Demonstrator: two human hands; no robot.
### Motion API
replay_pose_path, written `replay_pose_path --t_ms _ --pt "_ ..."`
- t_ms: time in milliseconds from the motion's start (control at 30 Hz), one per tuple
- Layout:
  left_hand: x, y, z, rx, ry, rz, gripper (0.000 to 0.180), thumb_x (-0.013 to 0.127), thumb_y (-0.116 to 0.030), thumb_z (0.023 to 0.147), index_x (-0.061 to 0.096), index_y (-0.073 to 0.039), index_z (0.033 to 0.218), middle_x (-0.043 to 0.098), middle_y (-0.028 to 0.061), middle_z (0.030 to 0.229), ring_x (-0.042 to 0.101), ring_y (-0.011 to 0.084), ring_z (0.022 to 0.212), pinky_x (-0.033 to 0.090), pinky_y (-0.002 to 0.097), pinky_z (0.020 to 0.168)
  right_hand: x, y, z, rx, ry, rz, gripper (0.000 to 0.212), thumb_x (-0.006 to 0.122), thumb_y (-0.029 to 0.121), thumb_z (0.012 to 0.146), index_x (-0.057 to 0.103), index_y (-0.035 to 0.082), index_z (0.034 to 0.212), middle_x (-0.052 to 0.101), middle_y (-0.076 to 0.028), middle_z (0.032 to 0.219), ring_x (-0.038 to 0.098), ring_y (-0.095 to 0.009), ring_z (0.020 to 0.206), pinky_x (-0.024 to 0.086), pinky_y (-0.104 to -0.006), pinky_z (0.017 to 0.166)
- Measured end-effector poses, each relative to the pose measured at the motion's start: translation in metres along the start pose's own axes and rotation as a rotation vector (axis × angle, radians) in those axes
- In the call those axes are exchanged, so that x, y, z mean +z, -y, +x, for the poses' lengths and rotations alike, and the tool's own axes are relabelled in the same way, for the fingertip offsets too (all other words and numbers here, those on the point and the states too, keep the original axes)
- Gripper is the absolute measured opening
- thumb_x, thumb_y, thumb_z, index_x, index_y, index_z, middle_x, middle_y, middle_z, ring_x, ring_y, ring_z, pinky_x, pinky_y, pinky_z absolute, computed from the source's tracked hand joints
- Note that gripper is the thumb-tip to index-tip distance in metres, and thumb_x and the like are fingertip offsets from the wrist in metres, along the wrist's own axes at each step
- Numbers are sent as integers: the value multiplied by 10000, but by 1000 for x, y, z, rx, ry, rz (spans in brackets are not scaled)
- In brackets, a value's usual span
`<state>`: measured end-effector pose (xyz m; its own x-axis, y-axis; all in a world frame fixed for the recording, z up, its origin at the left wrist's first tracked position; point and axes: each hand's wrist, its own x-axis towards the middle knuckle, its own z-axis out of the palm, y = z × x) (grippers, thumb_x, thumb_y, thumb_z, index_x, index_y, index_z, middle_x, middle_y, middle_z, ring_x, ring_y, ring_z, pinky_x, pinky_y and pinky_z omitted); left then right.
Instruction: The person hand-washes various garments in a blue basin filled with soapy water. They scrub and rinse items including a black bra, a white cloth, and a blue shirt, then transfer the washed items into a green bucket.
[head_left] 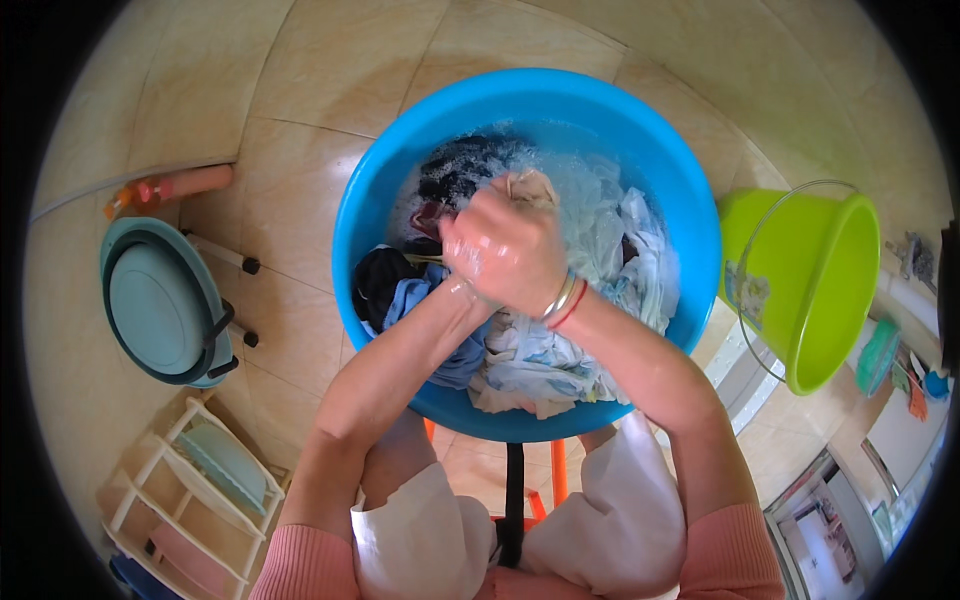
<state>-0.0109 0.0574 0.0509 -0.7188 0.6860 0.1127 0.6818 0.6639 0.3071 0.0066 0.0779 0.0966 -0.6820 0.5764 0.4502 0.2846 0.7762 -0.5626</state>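
Note:
Over the middle of a round blue basin (358,190), my wet hands are pressed together. My right hand (520,245) is closed, with a bunched beige cloth (532,187) poking out beyond its knuckles. Against it, my left hand (463,245) is closed on the same bunch, its fingers partly hidden. Soapy water covers dark clothes (460,170) at the back of the basin. White, blue-patterned laundry (545,360) is heaped at the front and right. A blue garment (455,350) and a black one (380,282) rest at the left.
A lime-green bucket (830,290) with a wire handle lies tilted at the right. On the left are a grey-green folding basin (155,300), orange-capped bottles (180,185) and a white rack (190,490) holding basins. An orange stool (558,470) shows below the blue basin.

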Motion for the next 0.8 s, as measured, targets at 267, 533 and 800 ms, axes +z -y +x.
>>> replay_pose_path --t_ms 267,533,800 --pt "-2 42 39 -922 758 -1713 391 432 -353 1004 510 -75 1269 573 53 1249 565 184 1109 445 328 959 24 -144 -63 507 66 -196 140 605 217 849 640 89 893 614 -172 914 620 -384 730 516 -454 609" --pt "38 91 30 -837 820 -1926 409 349 -222 1055 343 -140 1456 433 78 1442 473 265 1274 425 452 1027 24 -135 -62 594 509 -337 199 590 134 866 601 48 1045 556 -188 1105 616 -405 837 521 -476 698" --pt "31 91 34 -829 977 -1940 489 584 -298 969 361 -170 1385 512 32 1254 560 191 1093 505 355 854 7 2 -41 217 196 249 184 698 202 820 608 94 939 521 -93 898 607 -271 727 514 -386 603"
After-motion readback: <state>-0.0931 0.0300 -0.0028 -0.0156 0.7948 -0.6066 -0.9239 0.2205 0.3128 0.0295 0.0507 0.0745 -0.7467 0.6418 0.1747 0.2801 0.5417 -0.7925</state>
